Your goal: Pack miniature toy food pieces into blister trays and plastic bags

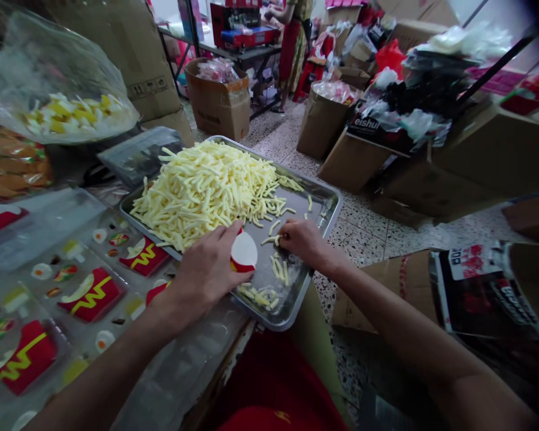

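My left hand (209,269) grips a small red and white fries box (244,251) over the near side of a metal tray (291,320). To its right, my right hand (302,240) has its fingers pinched together on a pale yellow toy fry (277,240) just above the tray floor. A large heap of the same toy fries (206,188) fills the tray's far left part. Several loose fries (280,269) lie between my hands and the near rim.
Left of the tray, clear packs (90,293) hold red fries boxes and small toy foods. Behind them sits a plastic bag of yellow and white pieces (72,114). Cardboard boxes (220,105) stand on the speckled floor. A person (294,48) stands at the back table.
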{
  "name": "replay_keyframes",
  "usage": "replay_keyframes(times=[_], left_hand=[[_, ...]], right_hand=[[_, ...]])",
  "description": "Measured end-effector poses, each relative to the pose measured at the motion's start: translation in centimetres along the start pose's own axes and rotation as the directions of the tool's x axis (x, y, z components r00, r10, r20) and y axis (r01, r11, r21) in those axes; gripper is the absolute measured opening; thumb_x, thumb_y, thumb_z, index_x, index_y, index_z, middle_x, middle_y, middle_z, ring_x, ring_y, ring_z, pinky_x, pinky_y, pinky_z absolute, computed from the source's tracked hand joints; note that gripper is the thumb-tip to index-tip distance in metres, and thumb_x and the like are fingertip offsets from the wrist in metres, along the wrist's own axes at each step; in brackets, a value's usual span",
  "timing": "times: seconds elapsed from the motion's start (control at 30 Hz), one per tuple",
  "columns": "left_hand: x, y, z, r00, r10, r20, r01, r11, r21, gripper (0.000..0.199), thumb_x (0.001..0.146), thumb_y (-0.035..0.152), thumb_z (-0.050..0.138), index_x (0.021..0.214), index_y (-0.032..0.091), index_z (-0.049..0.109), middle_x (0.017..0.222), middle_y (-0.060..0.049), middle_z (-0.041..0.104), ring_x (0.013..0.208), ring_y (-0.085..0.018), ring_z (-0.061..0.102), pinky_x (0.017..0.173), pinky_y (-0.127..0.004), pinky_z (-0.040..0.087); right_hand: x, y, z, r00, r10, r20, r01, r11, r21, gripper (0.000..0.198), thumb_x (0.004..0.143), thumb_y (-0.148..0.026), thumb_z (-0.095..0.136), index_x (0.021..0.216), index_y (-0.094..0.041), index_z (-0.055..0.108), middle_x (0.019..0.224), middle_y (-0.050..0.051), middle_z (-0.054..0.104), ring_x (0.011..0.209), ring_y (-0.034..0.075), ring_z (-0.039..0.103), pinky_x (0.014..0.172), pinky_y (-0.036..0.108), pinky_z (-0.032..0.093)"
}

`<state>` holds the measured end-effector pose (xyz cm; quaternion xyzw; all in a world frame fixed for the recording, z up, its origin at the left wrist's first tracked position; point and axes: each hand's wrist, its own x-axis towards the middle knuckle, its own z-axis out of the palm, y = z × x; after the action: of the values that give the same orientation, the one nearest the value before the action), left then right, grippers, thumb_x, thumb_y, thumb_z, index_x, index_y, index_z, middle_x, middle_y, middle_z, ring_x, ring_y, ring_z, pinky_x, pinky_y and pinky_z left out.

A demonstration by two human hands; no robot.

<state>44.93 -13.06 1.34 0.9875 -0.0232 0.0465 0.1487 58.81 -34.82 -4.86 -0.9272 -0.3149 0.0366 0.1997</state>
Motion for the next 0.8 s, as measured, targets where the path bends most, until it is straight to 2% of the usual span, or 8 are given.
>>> replay_keyframes(times=[0.1, 0.2, 0.27, 0.37, 0.43, 0.6, 0.7, 0.8], left_hand=[[2.0, 1.6, 1.4, 0.992, -0.05, 0.116, 0.044, 0.998, 0.055, 0.074, 0.068, 0.04, 0.08, 0.135, 0.019, 0.056, 0.129, -0.012, 0.066, 0.11, -0.032, 0.066, 0.09, -0.04, 0.054], [3.6, 2.3, 3.0, 0.979, -0.088, 0.182, 0.082, 0.996, 0.041, 0.076, 0.063, 0.043, 0.082, 0.131, 0.02, 0.058, 0.127, -0.011, 0.068, 0.107, -0.032, 0.068, 0.087, -0.04, 0.055], [4.4, 2.7, 4.0, 0.982, -0.096, 0.164, 0.103, 0.994, -0.033, 0.077, 0.062, 0.045, 0.083, 0.13, 0.02, 0.059, 0.125, -0.011, 0.069, 0.108, -0.032, 0.068, 0.088, -0.038, 0.054], [5.1, 3.3, 5.3, 0.99, -0.116, 0.076, 0.127, 0.977, -0.169, 0.071, 0.064, 0.045, 0.082, 0.127, 0.02, 0.06, 0.119, -0.01, 0.071, 0.106, -0.029, 0.068, 0.086, -0.035, 0.054], [5.4, 3.6, 5.9, 0.99, -0.144, -0.011, 0.138, 0.964, -0.227, 0.064, 0.068, 0.045, 0.079, 0.125, 0.021, 0.061, 0.115, -0.009, 0.072, 0.103, -0.028, 0.069, 0.085, -0.034, 0.053], [5.9, 3.6, 6.7, 0.955, -0.183, -0.232, 0.131, 0.966, -0.221, 0.062, 0.069, 0.037, 0.079, 0.125, 0.018, 0.06, 0.115, -0.011, 0.07, 0.106, -0.031, 0.067, 0.089, -0.038, 0.053], [6.6, 3.2, 6.9, 0.937, -0.117, -0.329, 0.061, 0.983, -0.175, 0.06, 0.072, 0.027, 0.074, 0.129, 0.015, 0.058, 0.117, -0.014, 0.068, 0.109, -0.031, 0.065, 0.095, -0.04, 0.051], [7.4, 2.5, 7.1, 0.918, -0.087, -0.387, 0.024, 0.986, -0.164, 0.05, 0.078, 0.019, 0.065, 0.127, 0.016, 0.059, 0.116, -0.013, 0.068, 0.11, -0.031, 0.064, 0.096, -0.04, 0.05]], right_hand=[[0.0, 0.3, -0.5, 0.977, 0.215, 0.015, -0.204, 0.904, 0.376, 0.01, 0.069, -0.018, 0.072, 0.078, -0.017, 0.077, 0.068, 0.002, 0.066, 0.062, 0.015, 0.057, 0.061, 0.028, 0.043], [0.1, -0.2, -1.5, 0.915, 0.362, 0.18, -0.348, 0.48, 0.805, 0.025, 0.06, -0.033, 0.083, 0.075, -0.016, 0.072, 0.066, 0.002, 0.067, 0.057, 0.014, 0.057, 0.057, 0.027, 0.047], [0.0, -1.1, -1.6, 0.895, 0.375, 0.242, -0.345, 0.236, 0.908, 0.035, 0.052, -0.035, 0.088, 0.073, -0.017, 0.068, 0.069, 0.003, 0.068, 0.06, 0.014, 0.06, 0.06, 0.027, 0.051], [-0.3, -2.6, -0.9, 0.897, 0.385, 0.22, -0.282, 0.113, 0.953, 0.034, 0.054, -0.035, 0.087, 0.074, -0.017, 0.066, 0.068, 0.003, 0.068, 0.061, 0.014, 0.061, 0.061, 0.027, 0.052], [-0.3, -3.1, -0.4, 0.909, 0.402, 0.11, -0.209, 0.213, 0.954, 0.028, 0.061, -0.036, 0.083, 0.074, -0.017, 0.068, 0.067, 0.002, 0.067, 0.059, 0.013, 0.06, 0.059, 0.026, 0.05], [0.6, -3.3, -0.6, 0.938, 0.284, -0.201, -0.1, 0.773, 0.626, 0.005, 0.07, -0.02, 0.071, 0.072, -0.017, 0.074, 0.066, 0.002, 0.068, 0.062, 0.014, 0.057, 0.058, 0.026, 0.041], [1.5, -4.2, -1.6, 0.985, 0.092, -0.146, -0.031, 0.928, 0.372, 0.01, 0.073, -0.011, 0.065, 0.071, -0.016, 0.074, 0.066, 0.002, 0.067, 0.064, 0.013, 0.055, 0.061, 0.027, 0.039], [2.3, -5.8, -2.9, 0.987, -0.144, -0.065, 0.153, 0.973, 0.17, 0.017, 0.076, -0.005, 0.059, 0.073, -0.013, 0.073, 0.081, 0.006, 0.07, 0.073, 0.014, 0.056, 0.067, 0.027, 0.04]])
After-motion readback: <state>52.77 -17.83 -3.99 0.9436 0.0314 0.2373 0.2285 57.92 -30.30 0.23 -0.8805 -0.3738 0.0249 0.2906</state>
